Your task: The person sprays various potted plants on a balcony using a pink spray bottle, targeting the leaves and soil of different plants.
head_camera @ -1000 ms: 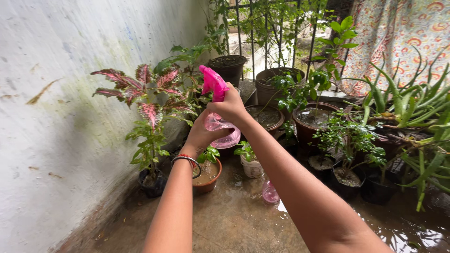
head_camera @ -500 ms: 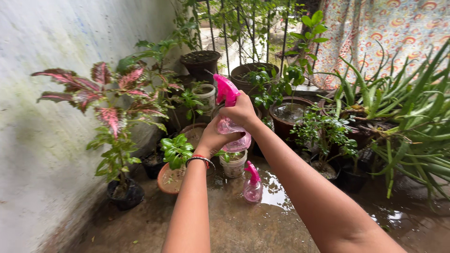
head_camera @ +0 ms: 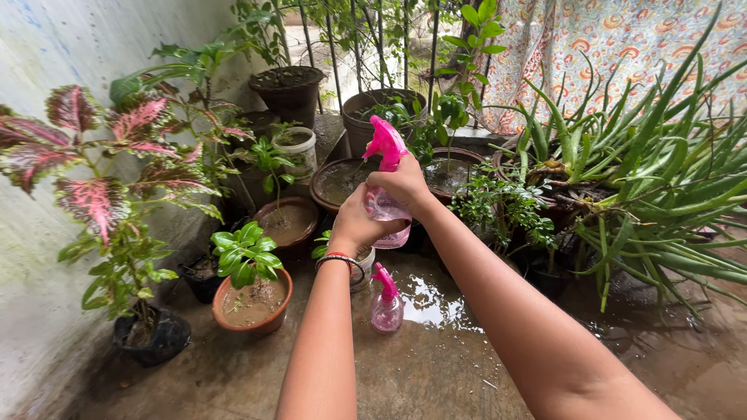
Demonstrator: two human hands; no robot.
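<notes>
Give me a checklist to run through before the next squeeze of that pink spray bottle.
1. Both hands on the bottle: ok; right hand at the neck, left hand on the body.
2. Pink spray bottle upright: ok, slightly tilted.
3. Nozzle aimed at the potted plants: ok.
4. Water level in the bottle: cannot tell, hands cover it.
5. Second spray bottle clear of the arms: ok, standing on the wet floor.

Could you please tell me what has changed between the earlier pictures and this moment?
The view has swung right: the red-and-green leafed plant slid toward the left edge, and a second small pink spray bottle on the wet floor came fully into sight. Unchanged: both hands still grip the pink plastic spray bottle, the left hand round its body and the right hand at the trigger.
</notes>
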